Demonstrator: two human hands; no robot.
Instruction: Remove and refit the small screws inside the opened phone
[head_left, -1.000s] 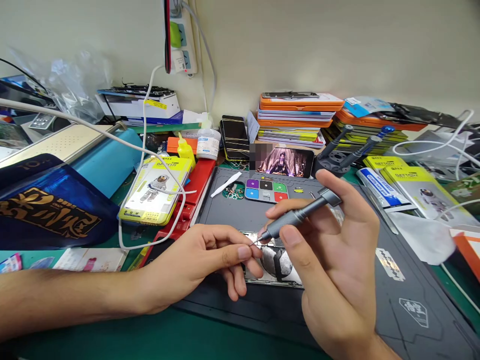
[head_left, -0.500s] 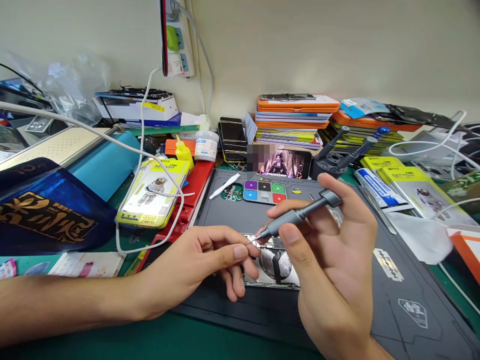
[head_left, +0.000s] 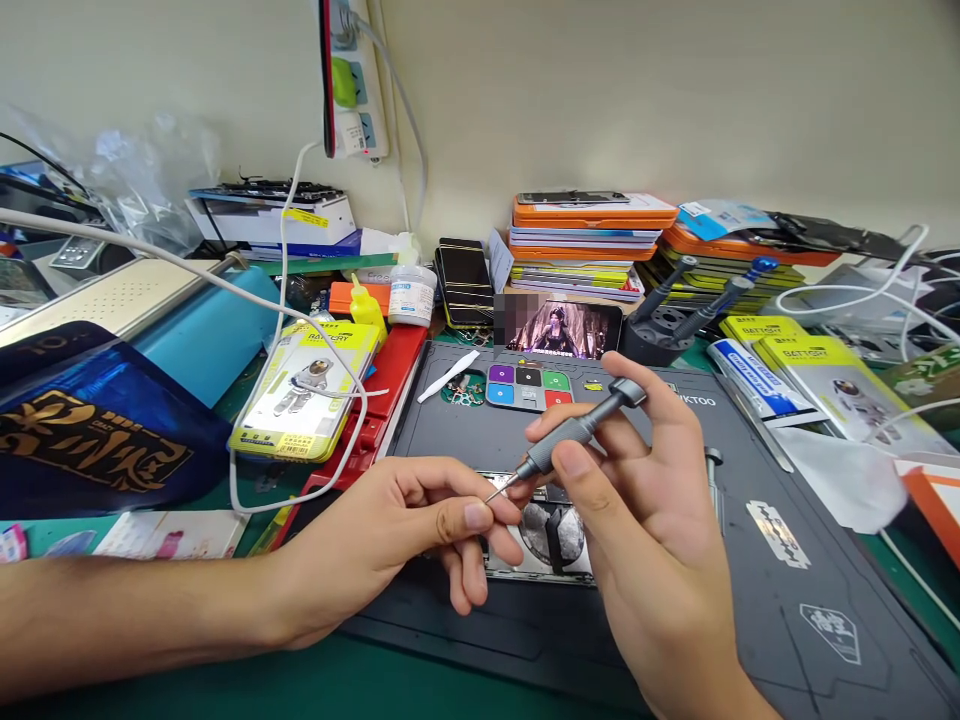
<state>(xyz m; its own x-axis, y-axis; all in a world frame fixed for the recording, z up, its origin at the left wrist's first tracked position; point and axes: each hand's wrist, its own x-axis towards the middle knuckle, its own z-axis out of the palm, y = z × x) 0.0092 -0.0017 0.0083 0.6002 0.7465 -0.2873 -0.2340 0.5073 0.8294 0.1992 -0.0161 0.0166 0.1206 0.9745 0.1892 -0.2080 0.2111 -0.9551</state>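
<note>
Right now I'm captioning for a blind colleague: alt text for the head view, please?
A person's right hand holds a grey metal screwdriver, its tip at the pinching left hand. Both partly hide an opened silver electronic device on a dark grey mat; behind is a lit black phone.

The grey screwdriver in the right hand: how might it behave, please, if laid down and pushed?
The screwdriver would probably roll, given its rounded handle, though its wider end cap may make it veer. Its textured surface suggests little slipping.
</note>
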